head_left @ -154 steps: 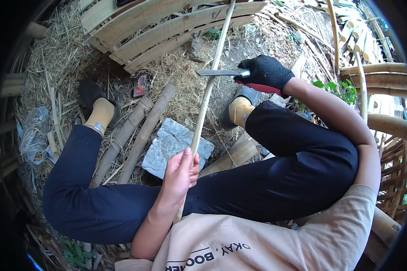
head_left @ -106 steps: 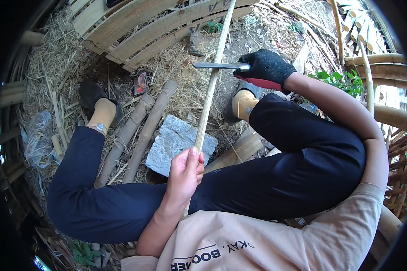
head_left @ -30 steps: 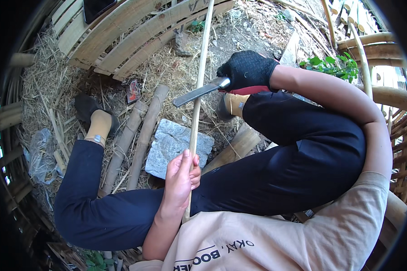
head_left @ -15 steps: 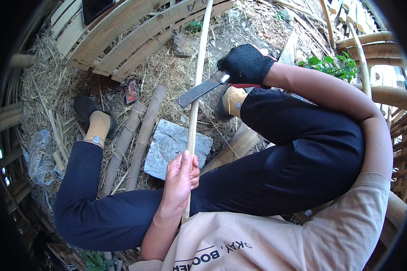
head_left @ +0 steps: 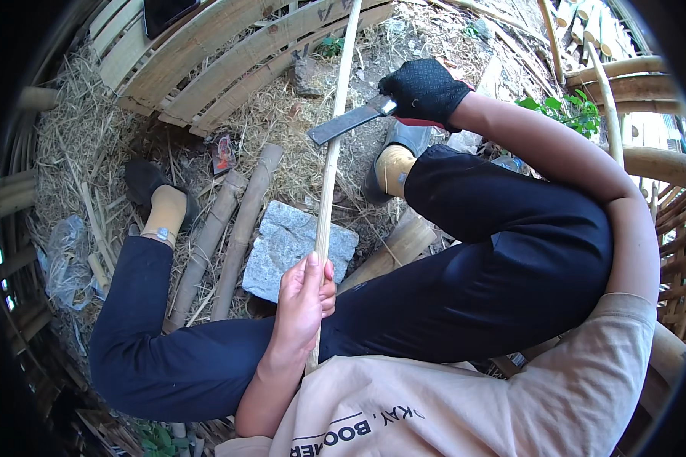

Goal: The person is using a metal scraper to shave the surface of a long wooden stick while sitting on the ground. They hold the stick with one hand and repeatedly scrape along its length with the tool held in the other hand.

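A long pale bamboo strip [head_left: 329, 179] runs from my lap up past the top of the view. My bare left hand [head_left: 305, 295] is closed around its lower part, thumb along the strip. My right hand [head_left: 425, 91], in a black and red glove, grips a knife with a broad, flat, square-ended blade [head_left: 348, 124]. The blade lies across the strip, well above my left hand; whether its edge touches the strip I cannot tell. The knife's handle is hidden in the glove. Below the blade, a grey stone block [head_left: 280, 247] sits on the ground behind the strip.
Two bamboo poles [head_left: 245, 221] lie left of the stone, between my feet. A slatted bamboo bench [head_left: 206, 65] with a phone [head_left: 168, 14] stands at the far left. A clear plastic bag [head_left: 67, 263] lies at left. Green leaves [head_left: 564, 110] and bamboo rails [head_left: 640, 160] are at right.
My right hand and the knife have moved slightly up and to the right, along the strip away from my left hand. The left hand keeps its hold in the same place.
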`<state>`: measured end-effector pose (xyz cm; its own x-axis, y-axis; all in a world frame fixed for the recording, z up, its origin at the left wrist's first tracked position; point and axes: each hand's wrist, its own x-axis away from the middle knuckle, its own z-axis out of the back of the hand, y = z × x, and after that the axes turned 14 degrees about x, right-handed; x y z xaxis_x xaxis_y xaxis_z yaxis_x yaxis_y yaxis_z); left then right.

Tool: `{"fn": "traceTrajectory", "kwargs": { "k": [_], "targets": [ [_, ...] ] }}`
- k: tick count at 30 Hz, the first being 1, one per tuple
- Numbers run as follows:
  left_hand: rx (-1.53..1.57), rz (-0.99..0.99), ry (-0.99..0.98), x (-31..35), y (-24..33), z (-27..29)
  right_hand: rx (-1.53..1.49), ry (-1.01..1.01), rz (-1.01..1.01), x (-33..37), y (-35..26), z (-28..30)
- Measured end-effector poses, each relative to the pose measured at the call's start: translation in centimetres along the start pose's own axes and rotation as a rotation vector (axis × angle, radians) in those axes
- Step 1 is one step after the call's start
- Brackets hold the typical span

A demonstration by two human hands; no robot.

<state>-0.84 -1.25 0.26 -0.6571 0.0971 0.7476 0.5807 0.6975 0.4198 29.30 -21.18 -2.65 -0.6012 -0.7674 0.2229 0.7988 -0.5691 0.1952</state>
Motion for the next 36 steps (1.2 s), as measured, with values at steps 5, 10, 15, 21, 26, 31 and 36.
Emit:
{"fn": "traceTrajectory", "kwargs": {
  "k": [5,10,15,21,26,31,36],
  "targets": [
    [0.007,-0.004,0.0,0.1,0.1,0.1,-0.01,0.031,-0.038,-0.2,0.5,0.4],
    [0.018,-0.01,-0.019,0.0,0.1,0.4,0.058,0.035,-0.12,-0.7,2.6,0.2],
    [0.015,0.003,-0.023,0.4,0.1,0.2,-0.046,0.004,-0.353,-1.3,4.4,0.0],
    [0.013,0.023,-0.028,0.5,-0.2,0.3,0.145,0.137,-0.468,-0.3,13.4,0.7],
    [0.04,0.016,-0.007,0.1,0.5,0.1,-0.313,-0.006,-0.417,0.7,6.4,-0.1],
    [0.094,0.05,-0.042,-0.2,0.4,0.6,-0.261,-0.117,-0.043,1.1,-1.3,1.9],
    [0.099,0.075,-0.067,-0.3,0.0,0.3,-0.111,-0.126,-0.022,1.3,-1.7,1.7]
  ]
}}
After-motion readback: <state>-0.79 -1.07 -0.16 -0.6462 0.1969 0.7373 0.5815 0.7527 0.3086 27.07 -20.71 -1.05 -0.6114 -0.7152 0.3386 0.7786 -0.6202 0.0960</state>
